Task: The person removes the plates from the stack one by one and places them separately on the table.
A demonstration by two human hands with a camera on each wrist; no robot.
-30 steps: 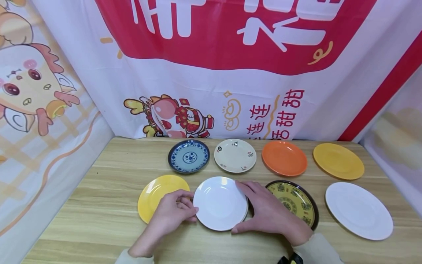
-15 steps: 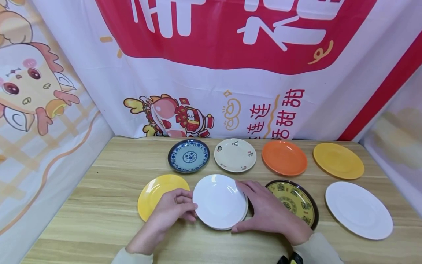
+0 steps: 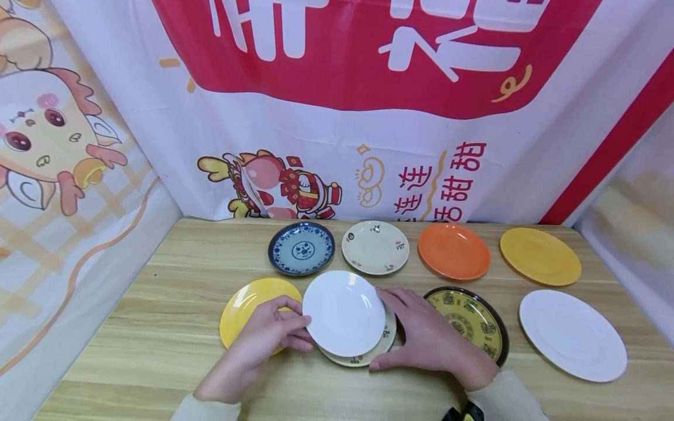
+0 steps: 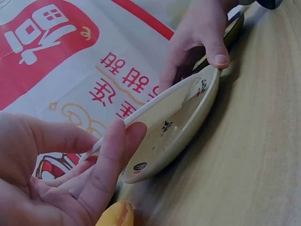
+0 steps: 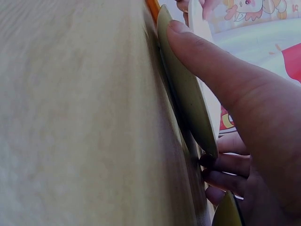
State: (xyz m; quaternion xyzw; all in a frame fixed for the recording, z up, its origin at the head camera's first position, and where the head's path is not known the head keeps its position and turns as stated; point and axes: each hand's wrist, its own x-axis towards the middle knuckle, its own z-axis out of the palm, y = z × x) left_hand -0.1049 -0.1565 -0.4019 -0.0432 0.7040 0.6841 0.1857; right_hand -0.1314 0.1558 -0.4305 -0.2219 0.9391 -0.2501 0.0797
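Observation:
My left hand (image 3: 265, 330) pinches the left rim of a plain white plate (image 3: 343, 314), thumb on top and fingers beneath. This plate is raised and tilted over a cream plate with small printed motifs (image 3: 376, 352), and the left wrist view shows a wedge-shaped gap between them. My right hand (image 3: 429, 339) grips the cream plate's right edge; in the right wrist view the thumb (image 5: 207, 54) lies on its near rim and the fingertips reach its far side. A yellow plate (image 3: 234, 318) lies partly behind my left hand.
Along the back of the wooden table (image 3: 158, 356) lie a blue patterned plate (image 3: 302, 250), a cream printed plate (image 3: 375, 248), an orange plate (image 3: 454, 252) and a yellow-orange plate (image 3: 540, 257). An olive dark-rimmed plate (image 3: 468, 318) and a white plate (image 3: 574, 336) sit right. A banner (image 3: 363, 128) hangs behind.
The white plate has lifted off the cream plate and shifted up and left in my left hand, uncovering the cream plate's printed edge. My right hand has stayed put.

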